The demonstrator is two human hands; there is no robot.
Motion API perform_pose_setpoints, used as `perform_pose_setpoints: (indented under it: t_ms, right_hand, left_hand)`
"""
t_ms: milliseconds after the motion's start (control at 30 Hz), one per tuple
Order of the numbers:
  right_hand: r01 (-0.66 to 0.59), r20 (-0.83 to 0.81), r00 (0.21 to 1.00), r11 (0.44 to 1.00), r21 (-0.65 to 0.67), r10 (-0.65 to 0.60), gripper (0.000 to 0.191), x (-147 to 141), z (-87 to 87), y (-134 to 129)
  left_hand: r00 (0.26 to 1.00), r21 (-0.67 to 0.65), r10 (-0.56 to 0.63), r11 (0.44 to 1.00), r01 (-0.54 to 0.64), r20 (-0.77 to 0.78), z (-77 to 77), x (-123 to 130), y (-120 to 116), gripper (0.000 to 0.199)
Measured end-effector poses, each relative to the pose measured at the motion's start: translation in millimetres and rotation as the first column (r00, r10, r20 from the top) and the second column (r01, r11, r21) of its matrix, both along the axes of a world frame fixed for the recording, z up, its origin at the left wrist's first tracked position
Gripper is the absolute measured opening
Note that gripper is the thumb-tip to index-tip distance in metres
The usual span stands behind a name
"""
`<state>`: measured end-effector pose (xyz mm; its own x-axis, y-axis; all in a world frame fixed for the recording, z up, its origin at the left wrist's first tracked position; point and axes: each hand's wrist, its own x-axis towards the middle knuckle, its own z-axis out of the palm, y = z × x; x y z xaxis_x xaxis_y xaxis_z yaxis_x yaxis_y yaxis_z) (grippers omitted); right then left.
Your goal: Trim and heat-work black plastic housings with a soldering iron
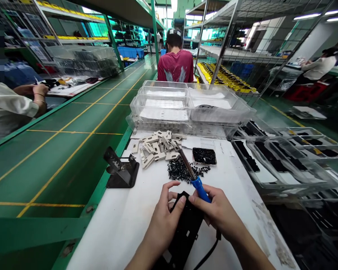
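Note:
My left hand is closed on the upper left edge of a flat black part, thumb on its top face. My right hand grips the blue handle of a soldering iron, and its thumb touches the black part's upper end. The iron's metal shaft points up and left over a pile of small black pieces. Behind that pile lies a heap of pale grey plastic parts. A small box full of black pieces sits to the right of the heap.
A dark metal iron stand is at the white table's left edge. Stacked clear trays stand at its far end, more trays at right. A green conveyor runs along the left. A person sits ahead; another person's hand is at left.

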<state>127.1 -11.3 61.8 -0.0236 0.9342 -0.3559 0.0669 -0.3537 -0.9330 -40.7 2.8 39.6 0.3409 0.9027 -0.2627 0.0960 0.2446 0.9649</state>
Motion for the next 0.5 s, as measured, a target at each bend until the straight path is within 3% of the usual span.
perform_pose_setpoints:
  t_ms: [67, 167, 233, 333, 433, 500]
  right_hand:
    - [0.043, -0.08, 0.996, 0.999, -0.018, -0.044, 0.036, -3, -3.2, -2]
    - [0.102, -0.126, 0.987, 0.995, -0.011, -0.103, 0.04, -6, -7.3, -4]
    - [0.136, -0.126, 0.983, 0.991, -0.003, -0.136, 0.04, -7, -9.0, -4]
    - [0.166, -0.137, 0.977, 0.986, -0.009, -0.166, 0.04, -9, -10.5, -4]
    - [0.166, -0.161, 0.973, 0.986, 0.01, -0.162, 0.04, -13, -10.4, -2]
    - [0.145, -0.163, 0.977, 0.989, 0.036, -0.137, 0.04, -14, -8.2, 0]
  left_hand:
    - [0.981, 0.262, 0.025, 0.965, 0.026, -0.191, 4.5, -3, -9, 0.034]
    - [0.887, 0.491, -0.018, 0.828, 0.271, -0.461, 10.9, -11, -20, 0.044]
    - [0.817, 0.504, -0.034, 0.772, 0.387, -0.576, 12.8, -15, -25, 0.062]
    - [0.766, 0.501, -0.035, 0.737, 0.453, -0.642, 11.1, -17, -28, 0.087]
    - [0.78, 0.517, -0.036, 0.729, 0.448, -0.625, 7.0, -15, -26, 0.089]
    - [0.815, 0.506, -0.05, 0.762, 0.404, -0.577, 5.6, -16, -23, 0.087]
